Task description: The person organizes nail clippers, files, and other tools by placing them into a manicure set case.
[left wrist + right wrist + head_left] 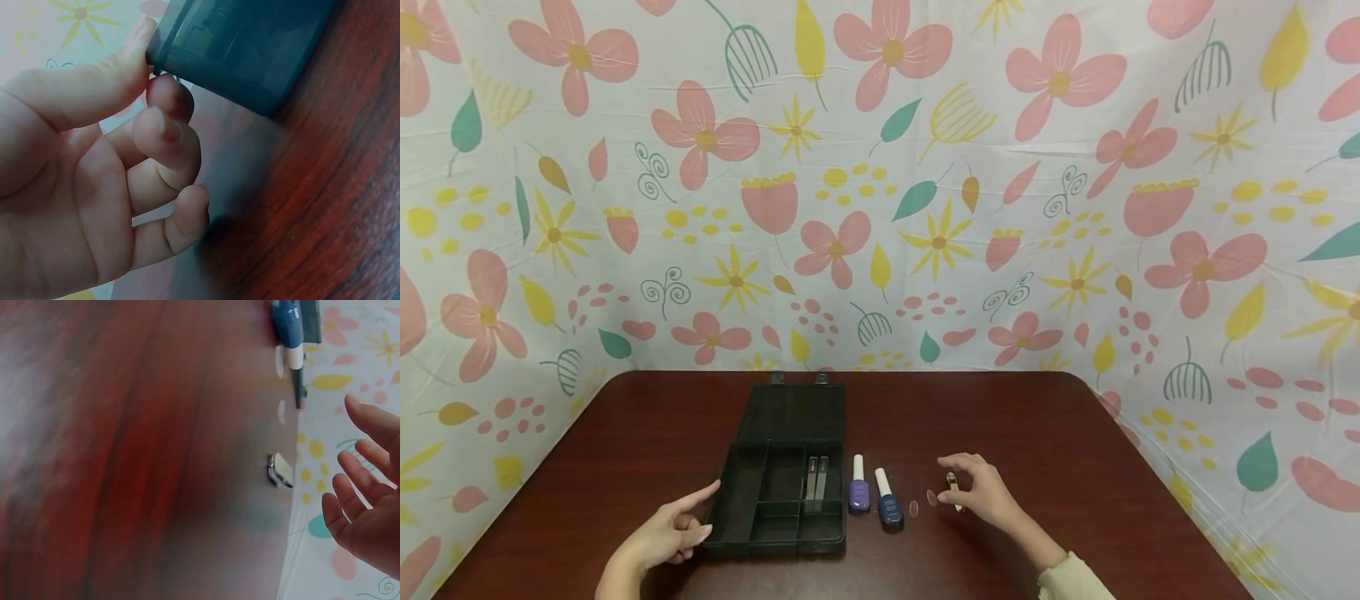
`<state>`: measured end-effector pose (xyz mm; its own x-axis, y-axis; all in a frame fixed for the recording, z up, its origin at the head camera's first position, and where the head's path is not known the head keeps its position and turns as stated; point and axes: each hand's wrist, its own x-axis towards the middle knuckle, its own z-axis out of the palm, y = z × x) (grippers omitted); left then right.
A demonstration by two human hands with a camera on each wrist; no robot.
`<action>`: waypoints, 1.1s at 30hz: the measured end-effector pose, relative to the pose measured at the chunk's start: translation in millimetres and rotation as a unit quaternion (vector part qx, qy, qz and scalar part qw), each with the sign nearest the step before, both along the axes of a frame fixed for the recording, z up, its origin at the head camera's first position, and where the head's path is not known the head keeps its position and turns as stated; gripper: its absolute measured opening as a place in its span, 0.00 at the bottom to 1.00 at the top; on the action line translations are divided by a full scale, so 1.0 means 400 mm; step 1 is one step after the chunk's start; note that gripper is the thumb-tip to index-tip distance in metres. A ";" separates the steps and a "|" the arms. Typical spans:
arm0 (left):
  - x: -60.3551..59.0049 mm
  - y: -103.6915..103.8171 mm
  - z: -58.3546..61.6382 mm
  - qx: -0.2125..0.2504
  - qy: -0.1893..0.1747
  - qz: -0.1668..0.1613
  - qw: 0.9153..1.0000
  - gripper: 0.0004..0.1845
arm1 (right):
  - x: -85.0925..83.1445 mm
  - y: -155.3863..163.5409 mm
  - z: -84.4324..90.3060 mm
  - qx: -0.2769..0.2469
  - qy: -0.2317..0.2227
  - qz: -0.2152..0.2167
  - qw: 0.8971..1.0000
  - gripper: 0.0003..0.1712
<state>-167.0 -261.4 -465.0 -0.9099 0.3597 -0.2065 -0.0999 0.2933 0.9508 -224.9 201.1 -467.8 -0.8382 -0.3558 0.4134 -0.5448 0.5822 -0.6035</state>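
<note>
An opened black compartment box (775,547) lies on the table. My left hand (658,529) grips its left edge near the front corner between thumb and index finger; the other fingers are bent. Two slim grey-and-clear strips (817,482) stand in its right-hand compartment. To the box's right are a purple nail polish bottle (859,493) and a dark blue nail polish bottle (891,508), both white-capped. Beside them lie two small clear ovals (913,508). My right hand (988,497), fingers loosely bent, hovers over a nail clipper (281,470) without holding it.
The dark red wooden table (1000,417) has rounded far corners. A white curtain with flowers and leaves (880,183) hangs behind and along both sides. The box's lid (793,412) lies folded back toward the far edge.
</note>
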 end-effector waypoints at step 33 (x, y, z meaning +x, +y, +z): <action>-0.002 -0.002 -0.005 0.008 0.002 0.000 1.000 0.38 | -0.060 0.070 -0.010 0.094 -0.143 0.112 0.979 0.35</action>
